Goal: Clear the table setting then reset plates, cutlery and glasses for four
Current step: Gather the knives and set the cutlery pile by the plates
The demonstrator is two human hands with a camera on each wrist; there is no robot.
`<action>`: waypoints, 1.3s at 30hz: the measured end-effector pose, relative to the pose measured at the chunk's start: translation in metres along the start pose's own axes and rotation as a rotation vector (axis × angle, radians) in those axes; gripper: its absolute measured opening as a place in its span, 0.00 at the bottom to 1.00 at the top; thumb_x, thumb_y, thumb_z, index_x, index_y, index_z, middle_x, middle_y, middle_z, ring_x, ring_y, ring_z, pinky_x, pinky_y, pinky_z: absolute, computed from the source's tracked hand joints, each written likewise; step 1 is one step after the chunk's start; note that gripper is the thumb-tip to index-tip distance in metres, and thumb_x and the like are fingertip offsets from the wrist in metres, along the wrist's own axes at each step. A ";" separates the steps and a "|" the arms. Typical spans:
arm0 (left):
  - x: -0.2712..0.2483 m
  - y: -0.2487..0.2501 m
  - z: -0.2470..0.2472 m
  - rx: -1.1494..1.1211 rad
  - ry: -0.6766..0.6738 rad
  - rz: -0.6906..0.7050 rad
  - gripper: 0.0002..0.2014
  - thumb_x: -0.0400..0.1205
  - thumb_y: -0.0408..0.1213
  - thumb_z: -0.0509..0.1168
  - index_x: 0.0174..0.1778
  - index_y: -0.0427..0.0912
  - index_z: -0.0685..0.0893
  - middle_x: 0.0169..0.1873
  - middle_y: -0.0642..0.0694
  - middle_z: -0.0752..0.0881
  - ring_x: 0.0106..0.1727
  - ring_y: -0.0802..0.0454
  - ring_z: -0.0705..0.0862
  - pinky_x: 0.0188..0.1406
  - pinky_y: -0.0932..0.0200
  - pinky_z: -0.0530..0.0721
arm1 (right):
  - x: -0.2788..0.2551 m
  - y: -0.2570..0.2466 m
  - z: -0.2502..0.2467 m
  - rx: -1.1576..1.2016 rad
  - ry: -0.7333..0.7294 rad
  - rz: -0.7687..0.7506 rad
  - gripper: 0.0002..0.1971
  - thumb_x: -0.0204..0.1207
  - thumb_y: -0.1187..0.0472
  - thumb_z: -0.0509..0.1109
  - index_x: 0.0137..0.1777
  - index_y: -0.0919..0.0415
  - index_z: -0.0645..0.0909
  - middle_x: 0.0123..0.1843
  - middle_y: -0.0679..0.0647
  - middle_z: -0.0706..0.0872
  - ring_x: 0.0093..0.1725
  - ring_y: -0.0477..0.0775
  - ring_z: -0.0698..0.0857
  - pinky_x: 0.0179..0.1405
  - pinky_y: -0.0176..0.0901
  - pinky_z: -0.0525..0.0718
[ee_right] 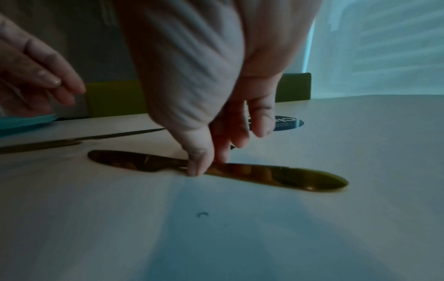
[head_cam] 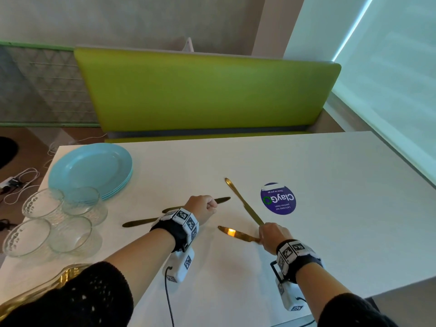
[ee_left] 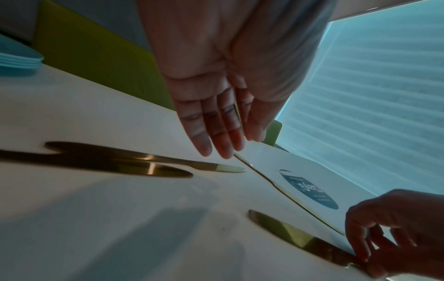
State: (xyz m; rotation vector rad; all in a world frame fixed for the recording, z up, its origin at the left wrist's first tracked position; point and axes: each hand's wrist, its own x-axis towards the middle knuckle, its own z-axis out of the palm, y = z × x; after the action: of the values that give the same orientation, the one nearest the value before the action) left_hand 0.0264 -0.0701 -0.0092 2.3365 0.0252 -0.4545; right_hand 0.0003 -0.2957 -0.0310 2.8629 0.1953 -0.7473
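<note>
On the white bench (head_cam: 330,185) a round purple sticker (head_cam: 278,198) read "ClayGo", with smaller lines under it, "Clean as you go" and what looked like "Let's keep our pantries clean", all upside down to the wearer. Just left of the sticker one gold knife (head_cam: 244,201) lay slanted, its near end under the right hand (head_cam: 274,236). Nearer the wearer than the sticker, a second knife (ee_right: 216,167) lay flat on the bench; the right hand's thumb (ee_right: 198,161) and fingertips pinched its handle at the middle, the knife not lifted. Well left of the sticker the left hand (head_cam: 204,207) hung over two more knives (ee_left: 115,161) that lay side by side; its fingers (ee_left: 209,129) were straight and close together, apart from the metal and gripping nothing.

Further left of the sticker, at the bench's far left corner, stood a stack of pale blue plates (head_cam: 92,168), nothing on the top one. Touching the stack's near edge, four clear glass bowls (head_cam: 56,220) sat clustered, each holding nothing. Nearest the wearer on that side a gold object (head_cam: 68,273) showed partly behind a black sleeve (head_cam: 77,300); what it was could not be told.

Beyond the sticker, past the bench's far edge, stood a lime-green seat back (head_cam: 207,90). To the sticker's right hung a pale blind (head_cam: 389,67). On the floor left of the bench lay white cables (head_cam: 23,178).
</note>
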 end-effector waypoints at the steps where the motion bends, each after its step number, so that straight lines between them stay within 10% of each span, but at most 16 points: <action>1: -0.001 -0.003 -0.002 0.001 0.003 -0.001 0.11 0.81 0.36 0.63 0.57 0.42 0.85 0.57 0.45 0.87 0.56 0.52 0.84 0.51 0.70 0.74 | -0.002 -0.002 0.000 0.011 -0.010 0.021 0.13 0.80 0.57 0.65 0.62 0.58 0.82 0.60 0.55 0.85 0.58 0.56 0.86 0.57 0.45 0.85; 7: -0.003 -0.020 -0.024 -0.142 0.048 -0.033 0.12 0.81 0.34 0.62 0.59 0.39 0.84 0.54 0.45 0.86 0.55 0.48 0.86 0.55 0.64 0.81 | -0.016 -0.014 -0.010 0.361 -0.033 0.142 0.06 0.79 0.57 0.67 0.50 0.57 0.83 0.53 0.54 0.85 0.54 0.54 0.85 0.52 0.40 0.83; 12: -0.006 -0.032 -0.033 -0.381 0.089 -0.077 0.11 0.81 0.38 0.65 0.57 0.41 0.83 0.48 0.47 0.85 0.40 0.52 0.85 0.44 0.63 0.85 | -0.014 -0.057 -0.036 0.939 0.124 0.145 0.13 0.77 0.57 0.71 0.31 0.49 0.76 0.32 0.44 0.79 0.32 0.43 0.77 0.29 0.28 0.70; 20: -0.013 -0.043 -0.043 -0.620 -0.311 -0.095 0.15 0.79 0.25 0.62 0.59 0.44 0.77 0.43 0.47 0.82 0.40 0.53 0.83 0.40 0.58 0.87 | -0.003 -0.156 -0.050 1.657 -0.055 0.122 0.10 0.77 0.71 0.66 0.35 0.61 0.80 0.32 0.59 0.78 0.19 0.45 0.68 0.17 0.33 0.64; 28: -0.013 -0.080 -0.057 -0.647 -0.436 -0.106 0.16 0.78 0.20 0.66 0.56 0.43 0.78 0.40 0.49 0.84 0.40 0.57 0.85 0.38 0.66 0.88 | 0.015 -0.179 -0.044 1.607 -0.083 0.098 0.10 0.79 0.60 0.69 0.35 0.58 0.80 0.28 0.52 0.78 0.21 0.44 0.73 0.19 0.33 0.69; 33: -0.007 -0.092 -0.069 -0.587 -0.232 -0.176 0.13 0.75 0.19 0.67 0.53 0.35 0.82 0.35 0.46 0.85 0.33 0.51 0.83 0.35 0.65 0.84 | 0.025 -0.188 -0.049 1.214 -0.024 0.058 0.10 0.78 0.52 0.67 0.38 0.55 0.82 0.35 0.50 0.86 0.27 0.47 0.78 0.24 0.34 0.74; 39: -0.005 -0.106 -0.088 -0.645 0.028 -0.223 0.09 0.82 0.21 0.58 0.52 0.34 0.81 0.34 0.45 0.83 0.28 0.55 0.84 0.25 0.67 0.85 | 0.024 -0.218 -0.041 0.708 0.000 -0.084 0.20 0.80 0.55 0.65 0.71 0.47 0.75 0.68 0.52 0.82 0.67 0.54 0.81 0.65 0.43 0.77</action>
State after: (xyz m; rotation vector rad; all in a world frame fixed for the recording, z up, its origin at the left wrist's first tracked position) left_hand 0.0339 0.0672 -0.0213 1.7081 0.3916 -0.4418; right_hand 0.0032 -0.0725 -0.0369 3.5326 0.0531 -0.9939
